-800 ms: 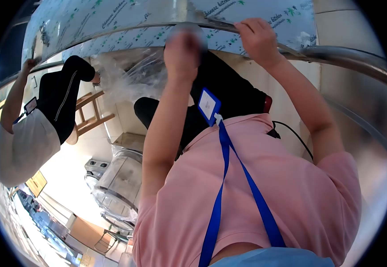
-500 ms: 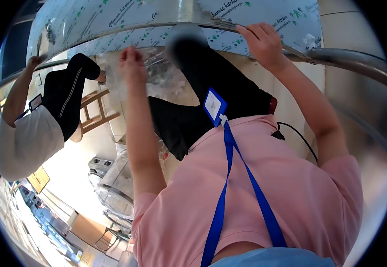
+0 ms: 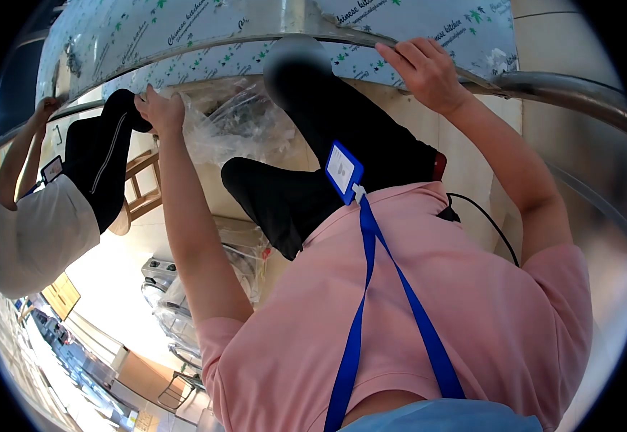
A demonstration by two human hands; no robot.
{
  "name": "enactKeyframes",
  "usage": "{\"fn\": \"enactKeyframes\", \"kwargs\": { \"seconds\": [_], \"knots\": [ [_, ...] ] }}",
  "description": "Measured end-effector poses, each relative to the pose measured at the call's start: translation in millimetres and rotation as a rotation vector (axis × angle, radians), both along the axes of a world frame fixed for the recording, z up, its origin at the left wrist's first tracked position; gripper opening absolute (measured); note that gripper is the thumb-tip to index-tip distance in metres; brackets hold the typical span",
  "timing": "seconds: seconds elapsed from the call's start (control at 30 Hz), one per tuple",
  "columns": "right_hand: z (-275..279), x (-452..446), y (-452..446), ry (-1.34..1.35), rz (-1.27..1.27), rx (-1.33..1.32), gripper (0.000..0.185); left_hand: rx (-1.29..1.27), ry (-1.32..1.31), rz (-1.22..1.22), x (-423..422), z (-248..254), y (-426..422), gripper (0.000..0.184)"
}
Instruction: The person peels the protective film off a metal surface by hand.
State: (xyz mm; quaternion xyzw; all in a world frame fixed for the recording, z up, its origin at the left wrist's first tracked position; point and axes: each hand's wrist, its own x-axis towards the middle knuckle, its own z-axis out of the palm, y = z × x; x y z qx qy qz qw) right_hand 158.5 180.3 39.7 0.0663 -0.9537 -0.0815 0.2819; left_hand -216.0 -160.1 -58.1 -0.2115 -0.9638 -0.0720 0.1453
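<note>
My left hand is raised at the left, in front of a co-worker's bent knee. Its fingers are curled, and whatever they may hold cannot be made out. My right hand rests at the front edge of a film-covered metal sheet, fingers bent over the edge and the index finger stretched along it. The bluish film carries green leaf marks and "Chinese kitchen" lettering. Crumpled clear plastic lies below the edge, right of my left hand.
A co-worker at the left has their hands at the sheet's far left edge. A wooden stool stands beside them. A metal tube runs off to the right. Plastic-wrapped equipment stands behind on the floor.
My left hand has moved left, from above the clear plastic to in front of the co-worker's knee. My right hand stays at the sheet's edge.
</note>
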Motion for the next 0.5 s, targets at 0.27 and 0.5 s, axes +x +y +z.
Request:
{"fn": "enactKeyframes", "kwargs": {
  "seconds": [0.27,0.5],
  "knots": [
    [2.6,-0.2,-0.3,-0.012,0.009,0.022,0.033,0.462,0.205,-0.881,166.1,88.0,142.8,0.018],
    [10.9,-3.7,-3.8,-0.004,0.017,-0.006,0.024,0.467,0.304,-1.112,217.7,79.7,200.8,0.022]
  ]
}}
